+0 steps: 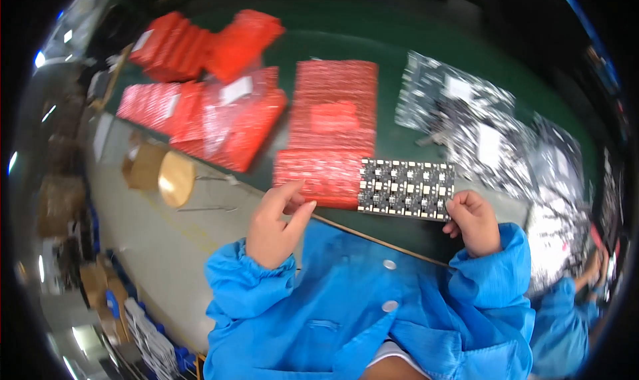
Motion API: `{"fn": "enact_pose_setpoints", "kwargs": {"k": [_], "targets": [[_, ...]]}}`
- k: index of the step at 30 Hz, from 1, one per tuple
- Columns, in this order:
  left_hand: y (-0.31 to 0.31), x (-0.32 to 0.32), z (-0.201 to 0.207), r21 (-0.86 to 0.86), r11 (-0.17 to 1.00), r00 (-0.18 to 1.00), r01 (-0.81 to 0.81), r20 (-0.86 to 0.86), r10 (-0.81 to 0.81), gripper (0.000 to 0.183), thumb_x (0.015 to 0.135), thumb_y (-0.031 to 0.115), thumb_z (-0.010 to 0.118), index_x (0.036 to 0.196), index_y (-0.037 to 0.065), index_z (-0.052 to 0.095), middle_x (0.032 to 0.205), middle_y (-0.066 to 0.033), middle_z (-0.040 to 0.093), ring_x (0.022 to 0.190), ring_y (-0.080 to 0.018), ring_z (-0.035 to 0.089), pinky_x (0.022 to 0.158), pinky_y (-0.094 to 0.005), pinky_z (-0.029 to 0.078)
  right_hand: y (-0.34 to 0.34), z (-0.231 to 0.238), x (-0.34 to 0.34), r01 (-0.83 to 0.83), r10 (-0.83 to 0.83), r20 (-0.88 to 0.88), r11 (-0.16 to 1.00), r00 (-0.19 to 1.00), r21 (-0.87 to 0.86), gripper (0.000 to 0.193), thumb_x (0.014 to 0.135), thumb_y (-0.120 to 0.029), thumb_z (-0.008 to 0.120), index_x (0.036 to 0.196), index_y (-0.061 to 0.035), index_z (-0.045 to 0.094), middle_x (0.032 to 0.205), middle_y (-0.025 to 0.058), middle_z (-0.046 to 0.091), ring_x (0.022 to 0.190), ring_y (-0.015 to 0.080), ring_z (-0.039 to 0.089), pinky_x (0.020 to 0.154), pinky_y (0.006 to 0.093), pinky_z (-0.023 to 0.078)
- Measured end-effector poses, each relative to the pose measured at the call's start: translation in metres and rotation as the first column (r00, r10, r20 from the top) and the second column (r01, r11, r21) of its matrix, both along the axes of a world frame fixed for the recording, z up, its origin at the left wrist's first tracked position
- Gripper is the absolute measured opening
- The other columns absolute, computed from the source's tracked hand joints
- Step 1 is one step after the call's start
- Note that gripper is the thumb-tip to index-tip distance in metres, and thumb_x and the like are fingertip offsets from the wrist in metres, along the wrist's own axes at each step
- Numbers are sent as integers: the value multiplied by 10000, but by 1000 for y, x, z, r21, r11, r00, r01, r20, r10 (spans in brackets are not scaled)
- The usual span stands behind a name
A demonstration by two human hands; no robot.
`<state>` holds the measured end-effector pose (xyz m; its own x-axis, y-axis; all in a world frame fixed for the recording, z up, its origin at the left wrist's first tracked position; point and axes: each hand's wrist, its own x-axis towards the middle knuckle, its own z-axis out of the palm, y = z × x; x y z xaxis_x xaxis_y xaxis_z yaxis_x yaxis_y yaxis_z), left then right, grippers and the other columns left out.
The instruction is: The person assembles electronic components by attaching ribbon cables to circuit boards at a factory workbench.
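Observation:
In my right hand (474, 221) is a black circuit board panel (407, 188) with rows of pale square parts; thumb and fingers pinch its right end. The panel lies level, its left end against a red bubble-wrap bag (316, 174). My left hand (276, 223) is at that bag's lower left corner, thumb and forefinger apart with nothing seen between them. Whether its fingertips touch the bag, I cannot tell. Just beyond lies a larger sheet or bag of red bubble wrap (333, 84), with a smaller red piece (335, 117) on top.
Red bubble-wrap packs (233, 124) are heaped on the green table (333, 44) at the left. Shiny silver-grey bags (489, 144) with white labels cover its right side. A round-topped stool (177, 179) stands on the floor at left. Another person's blue sleeve (562, 320) shows at lower right.

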<state>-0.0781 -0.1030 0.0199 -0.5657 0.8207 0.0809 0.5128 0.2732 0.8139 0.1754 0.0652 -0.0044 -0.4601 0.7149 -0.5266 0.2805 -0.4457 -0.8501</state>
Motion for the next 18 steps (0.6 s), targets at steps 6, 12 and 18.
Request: {"fn": "enact_pose_setpoints", "kwargs": {"k": [6,12,18], "targets": [[46,45,-2,-56,851,835,522,-168,-524,358,700,101,692,1041,43,598,884,-117,598,747,-265,587,655,-353,474,3,-7,47,51,-91,277,988,957,147,207,830,-206,615,890,-11,582,675,35,592,560,106,558,502,250,434],[60,70,-22,-104,747,692,657,-310,-652,357,693,145,694,1027,63,602,917,-84,569,792,-257,565,687,-354,458,-7,-19,78,57,-220,396,921,892,384,230,819,-210,631,935,-14,605,743,66,625,672,122,582,604,262,460],[59,83,-35,-209,685,594,698,-367,-716,404,683,153,701,1061,69,586,1129,-135,495,1059,-323,477,867,-409,405,-7,-22,78,63,-172,405,961,898,268,215,811,-209,639,927,-29,618,781,71,637,681,122,583,622,257,458]]}}
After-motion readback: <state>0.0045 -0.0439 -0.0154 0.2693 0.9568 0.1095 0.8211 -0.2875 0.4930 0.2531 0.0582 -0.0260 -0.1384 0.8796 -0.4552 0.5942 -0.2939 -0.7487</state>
